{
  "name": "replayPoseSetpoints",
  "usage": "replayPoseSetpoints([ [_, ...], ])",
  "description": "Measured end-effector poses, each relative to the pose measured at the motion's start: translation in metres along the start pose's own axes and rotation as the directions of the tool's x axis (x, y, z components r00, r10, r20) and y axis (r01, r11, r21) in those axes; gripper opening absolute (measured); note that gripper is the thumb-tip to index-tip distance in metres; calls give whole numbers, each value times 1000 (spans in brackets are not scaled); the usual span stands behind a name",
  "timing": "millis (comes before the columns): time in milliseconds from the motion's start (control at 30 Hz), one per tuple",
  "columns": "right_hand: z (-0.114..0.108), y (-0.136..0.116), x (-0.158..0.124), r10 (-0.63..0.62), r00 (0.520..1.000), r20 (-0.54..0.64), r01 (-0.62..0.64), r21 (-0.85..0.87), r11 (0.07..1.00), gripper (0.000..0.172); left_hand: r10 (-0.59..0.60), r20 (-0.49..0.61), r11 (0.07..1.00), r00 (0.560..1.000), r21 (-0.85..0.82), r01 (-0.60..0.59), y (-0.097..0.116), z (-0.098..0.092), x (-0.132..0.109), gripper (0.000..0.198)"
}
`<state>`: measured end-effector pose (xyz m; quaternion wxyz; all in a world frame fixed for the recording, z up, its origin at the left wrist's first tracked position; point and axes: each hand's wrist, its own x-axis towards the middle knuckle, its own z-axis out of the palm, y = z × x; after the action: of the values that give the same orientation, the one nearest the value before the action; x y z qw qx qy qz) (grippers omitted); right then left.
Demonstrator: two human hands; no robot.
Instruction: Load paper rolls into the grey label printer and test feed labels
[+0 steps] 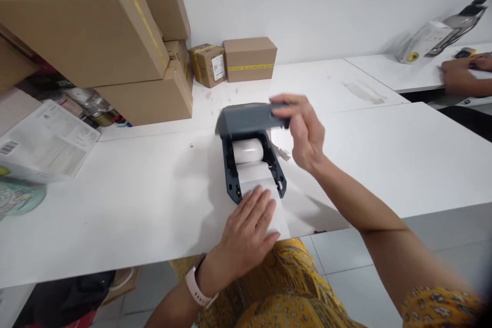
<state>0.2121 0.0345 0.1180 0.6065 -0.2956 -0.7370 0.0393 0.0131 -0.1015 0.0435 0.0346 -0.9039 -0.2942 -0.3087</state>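
A dark label printer [229, 177] stands on the white table, its lid [246, 119] raised over the back. Inside lies a white paper roll [248, 150], and a strip of paper [282, 220] runs from it over the printer's front towards the table edge. My left hand [248, 230] lies flat on that strip, fingers stretched out and side by side. The right edge of the lid is between the fingers and thumb of my right hand [302, 130].
Cardboard boxes [77, 36] are stacked at the left back, with two small boxes [250, 59] by the wall. A white package [49, 138] and a greenish item [23, 197] lie at left. At far right are another person's hands [461, 76] and a white box [425, 41].
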Motion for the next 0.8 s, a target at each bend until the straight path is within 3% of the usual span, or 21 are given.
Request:
replayPoseSetpoints([
  [100, -6, -11, -49, -98, 991, 96, 98, 3, 995, 37, 13, -173, 975, 985, -216, -51, 6, -16, -18, 28],
  [167, -8, -14, -79, -114, 974, 195, 125, -45, 991, 42, -76, -299, 972, 951, -235, 4, -2, -26, -27, 36],
  [233, -7, -14, -102, -97, 965, 243, 122, -90, 988, 47, -254, -424, 957, 869, -242, 162, -18, -31, -28, 51],
  [267, -5, -14, -110, -85, 967, 240, 113, -106, 988, 48, -390, -449, 913, 804, -302, 275, -28, -31, -26, 57],
  [300, -4, -14, -116, -73, 971, 228, 102, -117, 988, 49, -527, -414, 837, 742, -401, 371, -39, -29, -21, 63],
  [367, 0, -14, -123, -63, 980, 189, 89, -131, 987, 50, -714, -180, 629, 676, -589, 508, -58, -20, -7, 74],
  [433, 2, -13, -125, -70, 985, 160, 93, -138, 986, 51, -759, 81, 437, 646, -673, 597, -71, -9, 6, 85],
  [500, 3, -12, -127, -80, 983, 165, 104, -138, 985, 52, -724, 239, 337, 647, -697, 634, -75, 0, 14, 93],
  [567, 3, -12, -130, -66, 981, 182, 91, -133, 987, 54, -693, 281, 323, 664, -702, 635, -73, 5, 17, 97],
  [800, 7, -6, -142, 9, 988, 151, 14, -150, 989, 51, -688, 226, 394, 690, -682, 616, -69, 10, 15, 94],
])
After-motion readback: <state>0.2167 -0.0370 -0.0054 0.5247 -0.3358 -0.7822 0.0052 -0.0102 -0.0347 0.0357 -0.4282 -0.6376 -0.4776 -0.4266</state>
